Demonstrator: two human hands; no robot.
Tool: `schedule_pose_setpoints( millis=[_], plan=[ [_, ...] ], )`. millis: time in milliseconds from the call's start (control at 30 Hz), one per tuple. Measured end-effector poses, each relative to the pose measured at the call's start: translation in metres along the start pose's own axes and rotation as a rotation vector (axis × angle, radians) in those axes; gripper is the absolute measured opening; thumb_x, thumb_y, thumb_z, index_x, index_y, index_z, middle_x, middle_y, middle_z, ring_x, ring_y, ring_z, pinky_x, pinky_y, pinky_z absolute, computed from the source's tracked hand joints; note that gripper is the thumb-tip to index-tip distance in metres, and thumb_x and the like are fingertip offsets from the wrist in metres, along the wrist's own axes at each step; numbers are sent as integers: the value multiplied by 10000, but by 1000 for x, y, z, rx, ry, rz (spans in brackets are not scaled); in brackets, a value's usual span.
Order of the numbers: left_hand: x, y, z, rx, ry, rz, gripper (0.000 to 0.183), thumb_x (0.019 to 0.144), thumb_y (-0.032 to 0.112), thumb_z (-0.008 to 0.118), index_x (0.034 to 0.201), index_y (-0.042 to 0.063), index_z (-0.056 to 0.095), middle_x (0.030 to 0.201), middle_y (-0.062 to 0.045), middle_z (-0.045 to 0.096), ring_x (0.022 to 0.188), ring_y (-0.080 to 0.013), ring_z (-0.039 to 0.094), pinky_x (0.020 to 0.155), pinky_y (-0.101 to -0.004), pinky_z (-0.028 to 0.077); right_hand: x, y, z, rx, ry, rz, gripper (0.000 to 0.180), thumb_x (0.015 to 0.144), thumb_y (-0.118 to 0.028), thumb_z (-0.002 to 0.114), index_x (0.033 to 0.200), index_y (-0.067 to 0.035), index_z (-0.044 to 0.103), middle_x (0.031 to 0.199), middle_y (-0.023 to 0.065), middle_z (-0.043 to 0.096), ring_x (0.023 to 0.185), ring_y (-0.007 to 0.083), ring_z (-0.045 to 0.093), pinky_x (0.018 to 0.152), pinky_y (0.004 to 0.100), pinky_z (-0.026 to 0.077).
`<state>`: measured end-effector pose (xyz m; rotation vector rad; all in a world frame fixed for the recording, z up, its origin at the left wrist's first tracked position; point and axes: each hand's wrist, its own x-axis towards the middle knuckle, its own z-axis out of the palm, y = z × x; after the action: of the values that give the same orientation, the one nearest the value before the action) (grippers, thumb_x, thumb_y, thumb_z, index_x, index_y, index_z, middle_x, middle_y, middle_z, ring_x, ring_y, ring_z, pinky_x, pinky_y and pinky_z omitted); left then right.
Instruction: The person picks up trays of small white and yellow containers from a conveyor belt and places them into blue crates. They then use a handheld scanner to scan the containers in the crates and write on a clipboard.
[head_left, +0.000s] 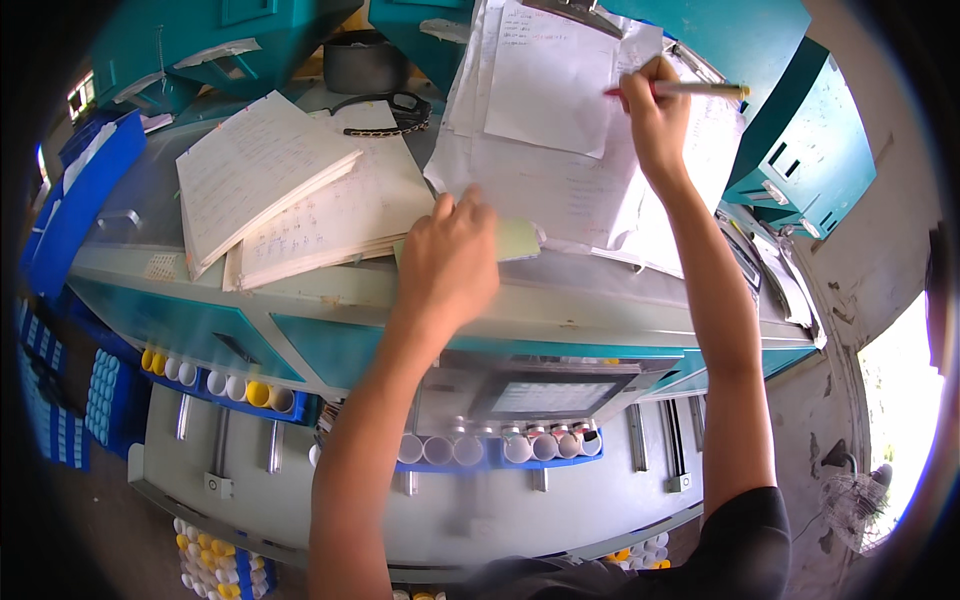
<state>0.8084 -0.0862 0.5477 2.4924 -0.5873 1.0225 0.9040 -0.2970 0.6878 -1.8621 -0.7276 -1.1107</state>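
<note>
My right hand (658, 120) holds a pen (701, 89), its red tip pointing left over loose written sheets. Beneath it, a smaller paper sheet (551, 97) with handwriting near its top lies on larger papers (525, 176). A metal clip (577, 13) holds the stack at its far edge. My left hand (450, 255), slightly blurred, is over a pale green pad or booklet (517, 238) near the machine top's front edge. Its fingers are bent; whether they grip the pad cannot be made out.
Written paper stacks (262, 172) lie left, beside a black item with a gold chain (386, 131) and a dark pot (365, 64). Teal metal housings (817, 142) stand behind. Below the front edge are a screen (551, 396) and rows of cone-shaped cups (544, 448). A fan (855, 502) stands right.
</note>
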Motion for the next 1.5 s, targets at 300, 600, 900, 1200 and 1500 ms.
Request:
schedule_pose_setpoints(
  millis=[300, 600, 900, 1200, 1500],
  plan=[
    [-2, 19, -22, -28, 395, 101, 277, 692, -39, 566, 967, 1, 568, 966, -143, 623, 901, -342, 575, 747, -422, 489, -91, -19, -169, -1138, -1004, 108, 269, 771, -268, 743, 879, -38, 654, 721, 124, 677, 701, 315, 668, 647, 419, 510],
    [-227, 225, -6, -753, 186, -604, 179, 978, 190, 532, 1016, 23, 585, 787, -28, 596, 684, -98, 556, 636, -274, 451, -173, -65, -240, -406, -709, -63, 209, 820, -156, 729, 985, -51, 656, 771, 87, 691, 669, 245, 672, 596, 334, 522],
    [-460, 468, 20, -1220, -889, -958, 305, 975, 326, 537, 1057, 40, 607, 986, -58, 659, 929, -134, 582, 846, -302, 450, -564, -77, -373, 305, -2066, 25, 453, 906, -427, 626, 1161, -56, 580, 1144, 97, 617, 962, 223, 624, 847, 347, 487],
    [-536, 567, 43, -1260, -744, -641, 395, 987, 186, 489, 1346, 20, 476, 1267, -180, 563, 1162, -243, 530, 991, -383, 408, -668, -135, -368, 615, -2175, 549, 428, 870, -393, 638, 1163, -80, 630, 1128, 117, 652, 965, 256, 633, 805, 389, 508],
    [-591, 650, -140, -855, -556, -1119, 294, 886, 140, 540, 1165, 47, 534, 1107, -197, 608, 1067, -366, 578, 887, -457, 437, -691, -302, -361, 654, -2133, -500, 315, 809, -297, 587, 968, -41, 679, 1002, 175, 658, 947, 366, 625, 769, 444, 502]
  ],
)
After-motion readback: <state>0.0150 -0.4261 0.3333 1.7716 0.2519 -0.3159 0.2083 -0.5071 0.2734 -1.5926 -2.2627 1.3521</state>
